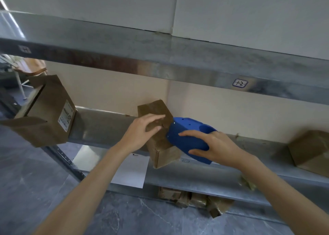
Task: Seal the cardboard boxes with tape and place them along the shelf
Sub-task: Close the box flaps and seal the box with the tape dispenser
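Observation:
A small cardboard box (162, 145) lies on the metal shelf (106, 126), jutting over its front edge. My left hand (142, 130) rests on the box's top with fingers stretched flat across the flaps and the thumb against its side. My right hand (213, 146) grips a blue tape dispenser (185, 137), whose nose touches the right side of the box. To the left stands a larger cardboard box (48, 110) with open flaps and a white label. Another cardboard box (313, 149) sits at the far right of the shelf.
An upper metal shelf (160, 56) with a "1-2" label (240, 83) runs overhead. Several small boxes (194, 199) lie on the floor under the lowest shelf. A white sheet (130, 170) lies on the lower shelf. The grey floor spreads out at the left.

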A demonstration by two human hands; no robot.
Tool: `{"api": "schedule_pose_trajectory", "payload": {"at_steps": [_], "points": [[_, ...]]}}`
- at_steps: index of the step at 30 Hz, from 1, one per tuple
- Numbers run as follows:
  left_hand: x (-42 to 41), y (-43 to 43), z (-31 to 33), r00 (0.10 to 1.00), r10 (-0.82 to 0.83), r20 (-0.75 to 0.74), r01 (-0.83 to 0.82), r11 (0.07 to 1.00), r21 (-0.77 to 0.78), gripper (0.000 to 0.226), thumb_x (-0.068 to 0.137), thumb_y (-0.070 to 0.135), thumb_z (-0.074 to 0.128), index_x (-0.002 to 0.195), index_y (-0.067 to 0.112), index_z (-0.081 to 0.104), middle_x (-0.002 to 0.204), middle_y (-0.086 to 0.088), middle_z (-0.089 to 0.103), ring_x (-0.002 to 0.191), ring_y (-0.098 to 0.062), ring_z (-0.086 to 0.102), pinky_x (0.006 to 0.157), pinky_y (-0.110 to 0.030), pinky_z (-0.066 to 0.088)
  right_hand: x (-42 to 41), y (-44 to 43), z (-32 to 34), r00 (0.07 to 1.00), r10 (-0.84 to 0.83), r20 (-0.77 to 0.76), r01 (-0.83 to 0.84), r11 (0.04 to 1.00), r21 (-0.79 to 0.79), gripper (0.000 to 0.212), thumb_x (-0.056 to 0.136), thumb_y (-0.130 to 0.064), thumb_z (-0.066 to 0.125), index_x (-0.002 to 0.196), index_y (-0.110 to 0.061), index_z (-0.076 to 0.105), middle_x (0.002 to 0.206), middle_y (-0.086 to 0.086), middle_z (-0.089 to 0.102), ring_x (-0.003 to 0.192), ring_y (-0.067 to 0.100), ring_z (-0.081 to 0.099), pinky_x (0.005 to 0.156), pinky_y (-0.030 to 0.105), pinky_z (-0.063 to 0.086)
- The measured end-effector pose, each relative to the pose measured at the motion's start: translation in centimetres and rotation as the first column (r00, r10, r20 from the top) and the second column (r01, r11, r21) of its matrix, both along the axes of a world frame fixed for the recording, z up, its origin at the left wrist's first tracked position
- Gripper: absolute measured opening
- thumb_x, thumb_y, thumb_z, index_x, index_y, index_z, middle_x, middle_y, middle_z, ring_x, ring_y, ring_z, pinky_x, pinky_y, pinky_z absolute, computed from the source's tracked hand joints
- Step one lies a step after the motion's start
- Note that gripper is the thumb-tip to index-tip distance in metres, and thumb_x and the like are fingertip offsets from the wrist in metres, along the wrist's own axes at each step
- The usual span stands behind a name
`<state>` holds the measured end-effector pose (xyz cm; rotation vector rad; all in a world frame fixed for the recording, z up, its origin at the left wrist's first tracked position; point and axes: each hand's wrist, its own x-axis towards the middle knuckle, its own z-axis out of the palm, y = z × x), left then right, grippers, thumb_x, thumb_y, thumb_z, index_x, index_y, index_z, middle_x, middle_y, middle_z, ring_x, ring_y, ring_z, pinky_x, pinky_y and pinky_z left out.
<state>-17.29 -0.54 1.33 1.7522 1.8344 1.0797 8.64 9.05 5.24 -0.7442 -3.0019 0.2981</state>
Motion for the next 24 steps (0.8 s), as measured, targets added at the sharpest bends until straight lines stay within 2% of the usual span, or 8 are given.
{"api": "schedule_pose_trajectory", "payload": {"at_steps": [3,6,10,16,20,22,24], "points": [[0.3,0.0,0.6,0.992,-0.078,0.1,0.087,0.992,-0.093,0.044,0.098,0.014,0.058,0.137,0.033,0.056,0.137,0.018,0.056,0.121,0.013,0.047,0.098,-0.005,0.036,-0.3,-1.0,-0.3,0.997,0.068,0.027,-0.068,0.998,0.011,0.058,0.094,-0.055,0.049,0.137,-0.064,0.011,0.108,-0.009,0.066,0.068,0.006,0.057,0.062,0.019,0.047],[0.4,-0.5,0.9,0.968,-0.144,0.208,0.179,0.97,-0.162,0.048,0.099,0.001,0.053,0.138,0.029,0.056,0.136,0.013,0.059,0.125,0.002,0.053,0.103,-0.02,0.044,-0.3,-1.9,-0.7,0.991,0.133,0.028,-0.134,0.99,0.034,0.055,0.092,-0.06,0.039,0.139,-0.065,0.009,0.098,-0.009,0.068,0.065,0.009,0.056,0.063,0.021,0.047],[0.3,-0.8,0.8,0.953,-0.212,0.216,0.255,0.948,-0.191,0.049,0.095,-0.011,0.047,0.127,0.022,0.065,0.126,0.011,0.065,0.119,-0.001,0.057,0.099,-0.02,0.048,-0.8,-2.6,-1.0,0.98,0.195,0.037,-0.197,0.979,0.057,0.053,0.092,-0.062,0.029,0.141,-0.061,0.009,0.092,-0.01,0.069,0.062,0.01,0.054,0.064,0.023,0.047],[0.0,-1.3,0.1,0.953,-0.191,0.237,0.24,0.949,-0.203,0.039,0.096,-0.006,0.052,0.112,0.025,0.069,0.111,0.012,0.069,0.108,0.001,0.062,0.091,-0.015,0.049,-1.1,-3.2,-1.3,0.972,0.233,0.012,-0.233,0.968,0.09,0.052,0.093,-0.063,0.022,0.142,-0.06,0.006,0.078,-0.005,0.066,0.057,0.014,0.05,0.059,0.025,0.045],[-0.1,-1.5,-0.1,0.93,-0.167,0.327,0.249,0.941,-0.228,0.041,0.097,-0.007,0.051,0.118,0.024,0.068,0.118,0.012,0.068,0.113,0.0,0.061,0.095,-0.022,0.052,-1.0,-3.7,-0.9,0.966,0.258,-0.036,-0.253,0.961,0.108,0.052,0.095,-0.059,0.032,0.144,-0.057,0.014,0.064,-0.004,0.06,0.052,0.014,0.045,0.053,0.021,0.037],[0.0,-1.8,-0.1,0.907,-0.187,0.377,0.289,0.928,-0.235,0.043,0.098,-0.008,0.047,0.124,0.021,0.066,0.121,0.011,0.068,0.115,-0.001,0.061,0.092,-0.02,0.052,-0.8,-3.9,-0.7,0.965,0.249,-0.08,-0.24,0.964,0.114,0.053,0.094,-0.056,0.041,0.144,-0.055,0.022,0.06,-0.006,0.057,0.05,0.014,0.042,0.051,0.017,0.031],[0.0,-2.1,-0.1,0.889,-0.197,0.412,0.314,0.919,-0.238,0.042,0.1,-0.008,0.045,0.128,0.015,0.065,0.118,0.007,0.071,0.111,-0.006,0.065,0.089,-0.023,0.053,-0.7,-4.1,-0.6,0.965,0.233,-0.118,-0.222,0.97,0.096,0.054,0.093,-0.056,0.046,0.143,-0.057,0.026,0.06,-0.006,0.057,0.051,0.014,0.042,0.05,0.016,0.032]]}}
